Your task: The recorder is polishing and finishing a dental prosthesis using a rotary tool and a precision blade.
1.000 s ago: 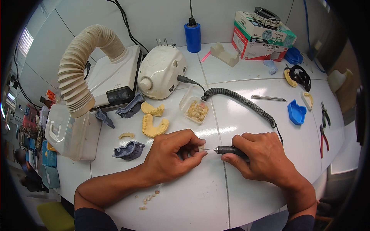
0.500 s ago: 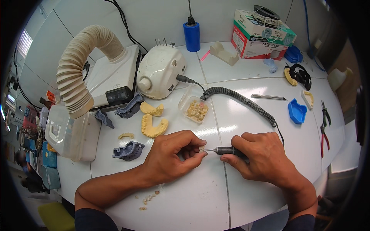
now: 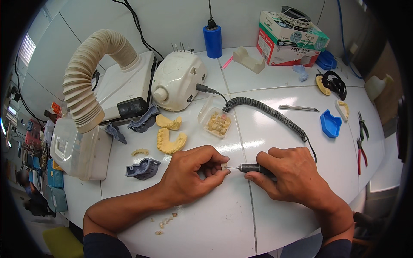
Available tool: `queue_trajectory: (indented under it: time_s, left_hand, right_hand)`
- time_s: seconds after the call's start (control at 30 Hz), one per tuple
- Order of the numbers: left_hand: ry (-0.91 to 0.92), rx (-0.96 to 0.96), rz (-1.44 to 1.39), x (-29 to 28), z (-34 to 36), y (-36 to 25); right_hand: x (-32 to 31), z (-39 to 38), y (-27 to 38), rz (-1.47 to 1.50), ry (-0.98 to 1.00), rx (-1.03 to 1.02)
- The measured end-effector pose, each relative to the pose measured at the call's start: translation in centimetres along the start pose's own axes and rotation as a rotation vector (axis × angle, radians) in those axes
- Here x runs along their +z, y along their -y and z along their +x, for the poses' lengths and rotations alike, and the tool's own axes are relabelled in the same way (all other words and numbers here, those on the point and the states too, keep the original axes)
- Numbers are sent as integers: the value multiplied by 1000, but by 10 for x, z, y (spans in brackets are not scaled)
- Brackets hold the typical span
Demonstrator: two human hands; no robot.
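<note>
Head view: left hand [image 3: 191, 174] holds a small pale piece [image 3: 224, 165] in a narrow pinch; right hand [image 3: 297, 176] is wrapped around a dark-barrelled handpiece [image 3: 254, 168], its slim bit [image 3: 233, 167] aimed leftward at the piece. Whether bit and piece touch is too fine to tell from where I stand. My judgement on method: brace both forearms [image 3: 129, 206] on the white table [image 3: 215, 228], keep the pinch clear of the bit's line, press lightly, and rotate the piece rather than force the tool. Outward: pale fragments [image 3: 165, 222] near the left forearm; beyond the hands, an open clear box [image 3: 214, 134] of tooth-like bits, with a yellow dental model [image 3: 170, 148] to its left; coiled cord [image 3: 282, 117] running toward a white control unit [image 3: 183, 81]; ribbed hose [image 3: 77, 81] well apart, far left.
</note>
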State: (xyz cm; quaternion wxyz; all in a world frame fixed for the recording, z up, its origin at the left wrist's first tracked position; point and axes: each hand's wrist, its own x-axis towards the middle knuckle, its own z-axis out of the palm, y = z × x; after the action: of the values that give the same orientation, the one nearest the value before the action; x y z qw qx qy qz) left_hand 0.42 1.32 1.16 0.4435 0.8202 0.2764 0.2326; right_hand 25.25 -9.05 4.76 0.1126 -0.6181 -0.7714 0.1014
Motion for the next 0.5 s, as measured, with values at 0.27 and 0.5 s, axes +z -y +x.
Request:
queue_trajectory:
  time_s: [0.27,0.5]
  left_hand:
    - [-27,5,-47,1,-1,6]
    - [17,7,5,-2,0,3]
  right_hand:
    - [-2,1,-2,33,10,21]
    - [-1,1,-1,17,3,13]
